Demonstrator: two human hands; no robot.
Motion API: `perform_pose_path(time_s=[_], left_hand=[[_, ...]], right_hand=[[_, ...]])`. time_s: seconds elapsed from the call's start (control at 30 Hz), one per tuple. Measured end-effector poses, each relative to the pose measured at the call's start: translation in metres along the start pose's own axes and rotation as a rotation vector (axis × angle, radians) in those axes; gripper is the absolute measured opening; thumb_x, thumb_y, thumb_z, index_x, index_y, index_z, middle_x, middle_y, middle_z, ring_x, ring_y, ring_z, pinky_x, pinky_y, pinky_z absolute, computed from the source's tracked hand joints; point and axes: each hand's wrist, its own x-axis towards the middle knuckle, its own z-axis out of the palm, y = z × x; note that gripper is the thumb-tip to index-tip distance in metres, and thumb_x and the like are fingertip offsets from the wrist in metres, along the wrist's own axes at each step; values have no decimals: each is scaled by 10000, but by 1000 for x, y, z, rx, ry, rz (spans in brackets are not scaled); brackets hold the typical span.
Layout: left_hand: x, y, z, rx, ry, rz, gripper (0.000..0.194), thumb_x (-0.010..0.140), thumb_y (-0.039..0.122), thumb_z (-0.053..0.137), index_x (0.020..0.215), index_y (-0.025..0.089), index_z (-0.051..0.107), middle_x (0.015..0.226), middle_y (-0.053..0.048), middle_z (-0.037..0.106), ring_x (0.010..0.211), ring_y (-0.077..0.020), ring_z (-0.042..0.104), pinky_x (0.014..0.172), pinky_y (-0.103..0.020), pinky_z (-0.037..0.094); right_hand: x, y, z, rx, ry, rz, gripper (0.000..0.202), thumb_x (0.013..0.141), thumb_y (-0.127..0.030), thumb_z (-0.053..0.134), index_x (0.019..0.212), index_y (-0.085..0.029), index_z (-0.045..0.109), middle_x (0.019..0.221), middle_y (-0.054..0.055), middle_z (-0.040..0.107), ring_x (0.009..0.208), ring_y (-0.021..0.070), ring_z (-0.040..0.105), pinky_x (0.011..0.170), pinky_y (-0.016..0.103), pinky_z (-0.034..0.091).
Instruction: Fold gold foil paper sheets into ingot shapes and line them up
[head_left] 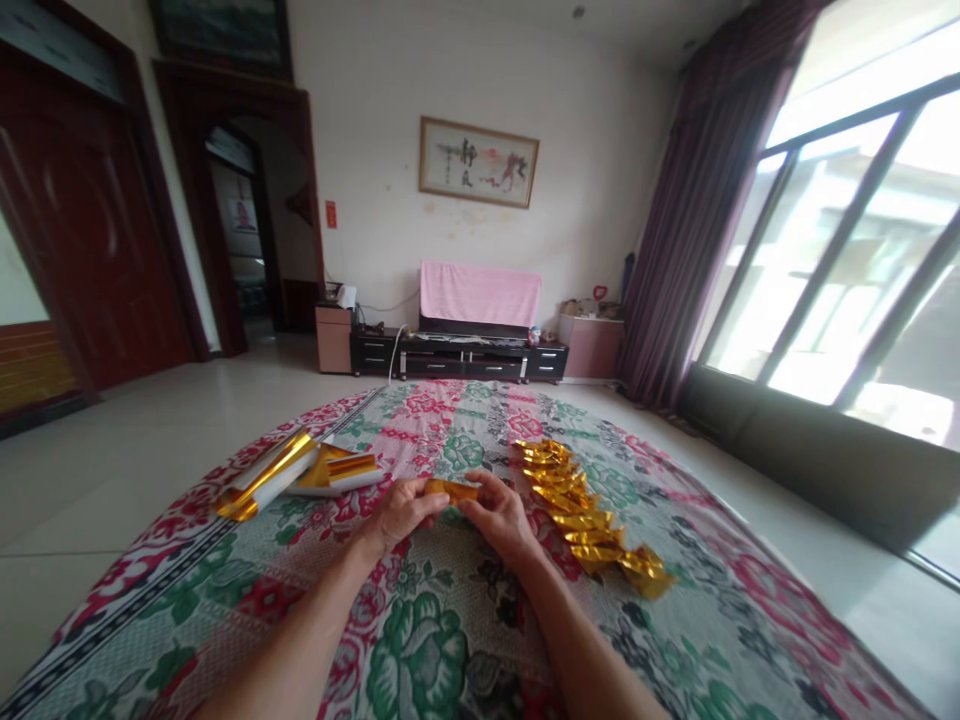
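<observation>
A small folded strip of gold foil paper (452, 490) is stretched between my two hands, just above the patterned cloth (418, 650). My left hand (405, 512) pinches its left end between thumb and fingers. At the other end, my right hand (499, 515) grips it the same way, fingertips curled over the edge. To the right lies a row of several folded gold foil pieces (585, 522), pointed at their ends, the nearest one blurred. Left of my hands rest curled gold foil sheets (274, 475) with white undersides.
The flowered cloth covers a large rounded surface in front of me. Beyond it stands a low black TV cabinet (469, 362) with a pink cloth (480, 293) draped over what stands on it. Purple curtains (667, 230) hang by the window on the right; a red door (82, 220) is at left.
</observation>
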Motion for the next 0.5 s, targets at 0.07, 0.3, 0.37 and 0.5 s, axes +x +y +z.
perform_pose_path(time_s=[0.07,0.3,0.37,0.5], left_hand=[[0,0,-1,-17,3,3,226,652,352,631,672,127,612,562,2,550,487,-92,462,477,-197,375],[1,-2,-2,-35,8,11,253,653,375,639,681,124,621,548,6,547,451,-82,451,460,-197,355],[1,-2,-2,-36,11,9,252,650,374,641,681,124,623,546,7,551,448,-83,451,461,-199,357],[1,-1,-1,-43,30,8,247,641,369,647,668,125,622,542,3,558,443,-83,453,453,-200,353]], right_hand=[[-1,-3,0,-7,20,3,413,645,-308,669,1009,-160,542,564,-72,495,463,49,362,451,186,263],[-3,-12,2,12,34,15,416,624,-315,680,983,-151,550,542,-80,472,461,47,345,451,186,247],[-2,-11,1,14,37,22,425,620,-313,686,989,-149,553,557,-74,489,473,49,361,466,188,267],[-1,-7,0,4,42,27,435,613,-325,698,993,-160,564,572,-71,501,472,52,376,473,192,280]])
